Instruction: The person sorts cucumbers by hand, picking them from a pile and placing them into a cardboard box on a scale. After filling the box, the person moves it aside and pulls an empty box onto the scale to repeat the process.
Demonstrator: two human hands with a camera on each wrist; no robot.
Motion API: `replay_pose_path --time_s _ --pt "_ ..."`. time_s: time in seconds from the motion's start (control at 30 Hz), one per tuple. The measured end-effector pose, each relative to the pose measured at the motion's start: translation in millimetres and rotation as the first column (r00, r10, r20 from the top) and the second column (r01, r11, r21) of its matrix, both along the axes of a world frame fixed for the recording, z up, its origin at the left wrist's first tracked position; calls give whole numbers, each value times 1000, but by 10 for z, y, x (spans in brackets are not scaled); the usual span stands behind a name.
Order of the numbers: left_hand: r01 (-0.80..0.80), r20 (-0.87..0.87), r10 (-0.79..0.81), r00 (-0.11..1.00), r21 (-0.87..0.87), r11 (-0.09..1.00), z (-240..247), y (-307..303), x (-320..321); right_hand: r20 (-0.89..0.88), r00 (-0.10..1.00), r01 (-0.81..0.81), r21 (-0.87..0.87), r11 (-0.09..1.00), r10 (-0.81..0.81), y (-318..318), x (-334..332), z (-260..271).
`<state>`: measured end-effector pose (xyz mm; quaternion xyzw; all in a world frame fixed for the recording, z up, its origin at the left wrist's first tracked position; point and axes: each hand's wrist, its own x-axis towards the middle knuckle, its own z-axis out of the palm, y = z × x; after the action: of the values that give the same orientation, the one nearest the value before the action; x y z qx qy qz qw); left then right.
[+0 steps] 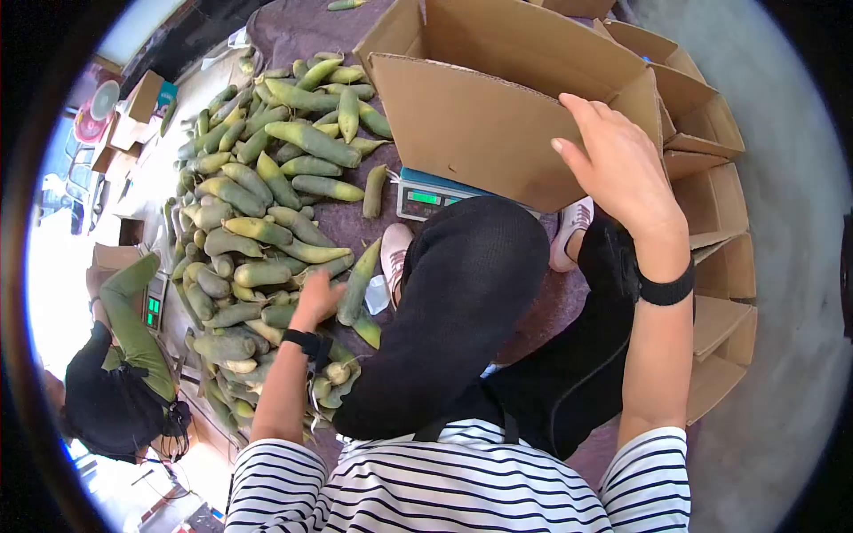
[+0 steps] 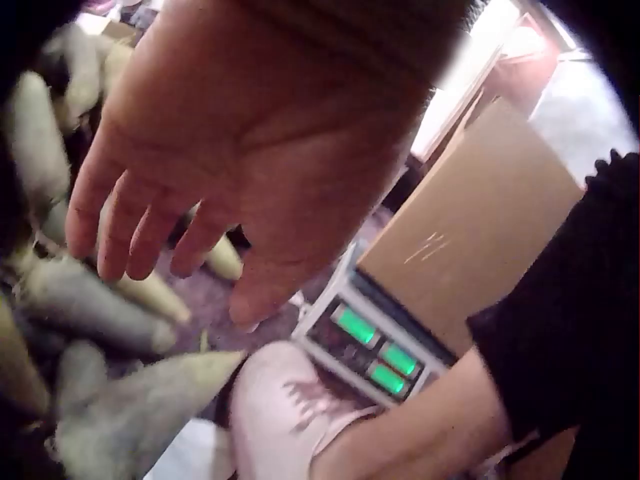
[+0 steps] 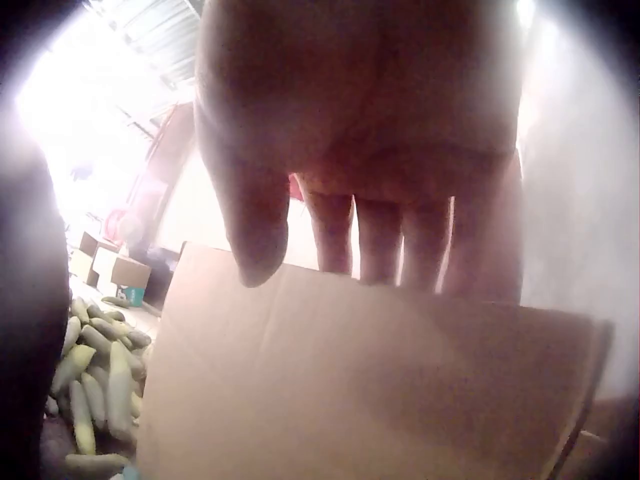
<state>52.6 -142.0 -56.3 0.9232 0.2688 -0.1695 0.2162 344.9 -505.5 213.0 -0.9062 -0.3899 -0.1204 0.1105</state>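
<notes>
The left hand (image 1: 318,300), its grip spread and empty, hovers just above the green vegetables (image 1: 258,204), the nearest lying lengthwise just right of the grip; the right hand (image 1: 622,169), fingers straight, rests on the cardboard box (image 1: 480,133) flap, well apart from them.

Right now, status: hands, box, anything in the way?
Left hand open over radish pile, holding nothing. Right hand open, fingers over cardboard box flap. Scale at box base.

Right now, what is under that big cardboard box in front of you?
A weighing scale with green lit digits pokes out beneath the cardboard box. The box and the person's black-clad knee cover the rest of it, so its platform cannot be seen.
</notes>
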Motion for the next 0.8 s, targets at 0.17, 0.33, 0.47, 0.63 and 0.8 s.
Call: replay_pose_path --time_s 0.17,0.33,0.47,0.63,0.8 --pt "-176 -251 141 958 -122 977 -338 -273 -252 -16 1000 4 -10 1000 -4 41 -3 30" --pt "-247 -163 211 964 -248 937 -698 -183 -353 -7 999 40 -20 999 -40 69 -8 53" --pt "-561 -318 464 827 -516 647 -277 -282 -154 -33 997 62 -41 997 -63 67 -8 59" --pt "-643 -367 710 600 -749 157 387 -439 26 28 997 71 -18 997 -70 59 4 7" --pt "-329 80 704 705 -844 424 990 -312 144 18 998 66 -4 998 -66 21 -10 0"
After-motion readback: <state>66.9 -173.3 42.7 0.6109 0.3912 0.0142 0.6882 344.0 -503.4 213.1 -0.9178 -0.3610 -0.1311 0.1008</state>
